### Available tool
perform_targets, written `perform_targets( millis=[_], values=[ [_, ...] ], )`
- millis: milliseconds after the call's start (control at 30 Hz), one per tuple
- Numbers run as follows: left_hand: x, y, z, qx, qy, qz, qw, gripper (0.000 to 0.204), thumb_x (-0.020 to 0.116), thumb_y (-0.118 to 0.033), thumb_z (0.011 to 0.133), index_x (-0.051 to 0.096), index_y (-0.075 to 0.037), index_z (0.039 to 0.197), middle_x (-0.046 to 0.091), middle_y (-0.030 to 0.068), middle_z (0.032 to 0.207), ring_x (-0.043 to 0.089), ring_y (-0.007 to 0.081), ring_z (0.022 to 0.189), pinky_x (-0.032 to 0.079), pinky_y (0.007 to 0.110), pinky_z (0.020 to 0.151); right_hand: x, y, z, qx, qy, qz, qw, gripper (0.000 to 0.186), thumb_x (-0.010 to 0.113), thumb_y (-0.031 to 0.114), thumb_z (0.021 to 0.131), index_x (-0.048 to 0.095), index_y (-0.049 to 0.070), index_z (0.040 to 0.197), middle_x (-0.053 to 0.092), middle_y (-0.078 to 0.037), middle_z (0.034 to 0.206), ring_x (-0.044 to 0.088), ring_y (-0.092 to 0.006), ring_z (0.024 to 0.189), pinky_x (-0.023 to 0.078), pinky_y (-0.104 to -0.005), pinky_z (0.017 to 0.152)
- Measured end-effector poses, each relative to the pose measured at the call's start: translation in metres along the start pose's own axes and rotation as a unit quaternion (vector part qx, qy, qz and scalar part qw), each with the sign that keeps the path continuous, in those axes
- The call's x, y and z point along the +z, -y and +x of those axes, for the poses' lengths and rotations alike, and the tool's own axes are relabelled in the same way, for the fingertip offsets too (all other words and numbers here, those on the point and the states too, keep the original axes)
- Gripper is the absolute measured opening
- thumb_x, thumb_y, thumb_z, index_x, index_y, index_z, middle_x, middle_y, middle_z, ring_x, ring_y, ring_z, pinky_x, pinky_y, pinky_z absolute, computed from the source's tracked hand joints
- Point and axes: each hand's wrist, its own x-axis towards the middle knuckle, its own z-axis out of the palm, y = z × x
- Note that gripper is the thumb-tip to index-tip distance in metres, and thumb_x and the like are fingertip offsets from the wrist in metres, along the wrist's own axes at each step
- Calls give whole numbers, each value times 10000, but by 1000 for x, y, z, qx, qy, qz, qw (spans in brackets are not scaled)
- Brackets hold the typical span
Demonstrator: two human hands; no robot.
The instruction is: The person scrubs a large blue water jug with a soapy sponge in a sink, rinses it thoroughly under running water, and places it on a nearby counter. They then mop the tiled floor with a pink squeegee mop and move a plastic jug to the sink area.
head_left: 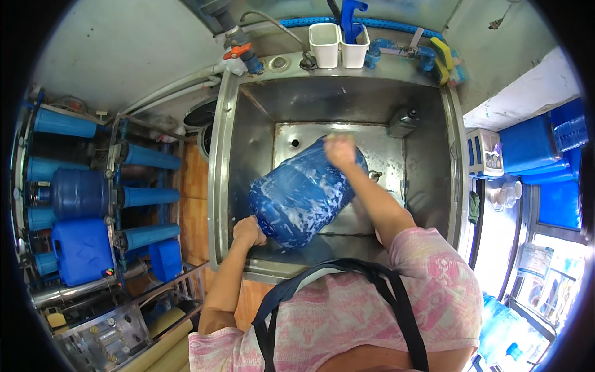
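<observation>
A large blue water jug streaked with white foam lies on its side, slanting across the steel sink. At its near left end my left hand is closed, gripping the jug where its neck seems to be; the hand hides that part. My right hand presses on the far right end of the jug's side. Motion blurs its curled fingers, and whatever they hold cannot be made out. A drain hole shows in the sink floor beyond the jug.
A dark box-shaped device sits in the sink's far right corner. Two white containers stand on the back ledge, near a yellow sponge and an orange-handled valve. Blue filter tubes on a rack line the left side.
</observation>
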Motion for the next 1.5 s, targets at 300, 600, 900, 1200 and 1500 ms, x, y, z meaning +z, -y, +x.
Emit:
perform_targets(
  millis=[300,600,900,1200,1500],
  values=[
    [6,15,11,6,43,-33,999,548,838,-192,522,664,-2,1006,718,223,998,708,355,988,560,408,879,-64,116,-121,-477,-79,278,830,211,540,327,971,684,175,997,666,-129,1103,588,-316,1070,443,-479,909],
    [37,-5,-14,40,-209,85,973,403,761,-112,711,513,-22,1016,699,167,926,714,330,907,555,404,816,2,-19,10,145,46,108,982,378,470,383,974,717,211,1203,675,-160,1213,645,-357,1080,500,-460,979],
    [-11,3,-11,15,9,-10,1000,605,852,-180,616,556,33,1100,719,226,1027,706,345,1018,564,411,866,-23,77,-77,-328,-17,129,936,277,562,324,951,717,245,1166,690,-77,1151,623,-310,1094,458,-482,959],
    [15,-8,-15,10,-104,39,994,443,800,-154,675,558,-4,1014,716,204,995,708,290,1006,557,386,852,-11,28,-36,-144,71,-48,986,283,550,285,951,698,219,1183,629,-75,1153,552,-284,1143,420,-492,963],
    [26,-6,-19,-6,-169,82,982,542,877,-225,621,576,-19,1022,693,181,1009,705,310,980,558,405,866,-20,2,-31,-205,52,252,944,276,496,346,1001,712,202,1095,677,-65,1235,626,-308,1087,453,-521,968]
  ],
)
